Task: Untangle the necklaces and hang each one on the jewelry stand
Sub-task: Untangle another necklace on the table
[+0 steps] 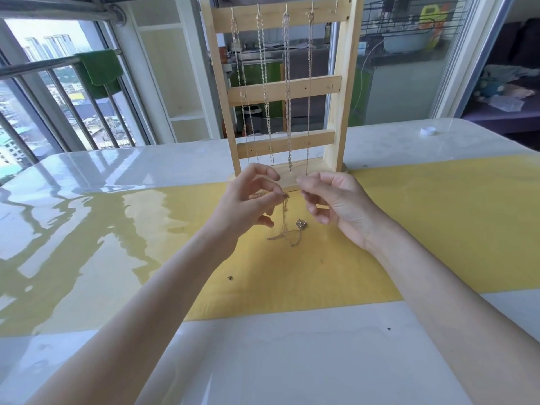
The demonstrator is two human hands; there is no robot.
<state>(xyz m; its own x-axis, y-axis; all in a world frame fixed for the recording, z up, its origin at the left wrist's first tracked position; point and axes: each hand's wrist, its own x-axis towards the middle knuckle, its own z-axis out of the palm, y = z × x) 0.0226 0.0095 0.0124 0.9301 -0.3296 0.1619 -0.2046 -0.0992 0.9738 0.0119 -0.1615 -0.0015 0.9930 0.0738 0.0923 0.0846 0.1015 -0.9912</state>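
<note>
While the left hand pinches one end of the last chain (four already hang on the stand just beyond the fingers), the right hand hovers beside it, curled loosely, holding nothing I can make out. The slack below could snag and knot again. Beneath: a glossy worktop, yellow mat, balcony windows left.

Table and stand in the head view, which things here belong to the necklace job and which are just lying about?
Job:
wooden jewelry stand
four hung necklaces
tangled necklace, pinched by left hand
right hand
free top-row hook

Lying about:
white bottle cap
green cloth on railing
yellow mat
</note>
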